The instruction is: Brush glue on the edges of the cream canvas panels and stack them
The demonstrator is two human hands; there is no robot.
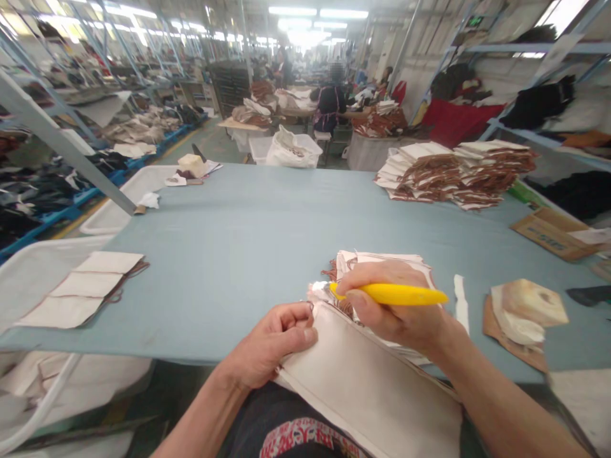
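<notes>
My left hand (281, 340) pinches the upper left corner of a cream fabric piece (377, 388) with brown-edged seams, which hangs over the table edge toward my lap. In my right hand (391, 312) is a tool with a thick yellow handle (401, 294). Its tip points left toward that corner and is too small to make out. A small white scrap (317, 291) lies at the tip. Behind and under my right hand sits a stack of similar cream pieces (386, 257) with brown threads at its left end.
Cream and brown pieces are piled (443, 172) at the back right of the blue-grey table (238, 222). More flat pieces (86, 286) lie at the left edge. On the right are a white strip (461, 302), a yellowish block (529, 302) and a cardboard box (558, 232). A person (329, 102) sits beyond.
</notes>
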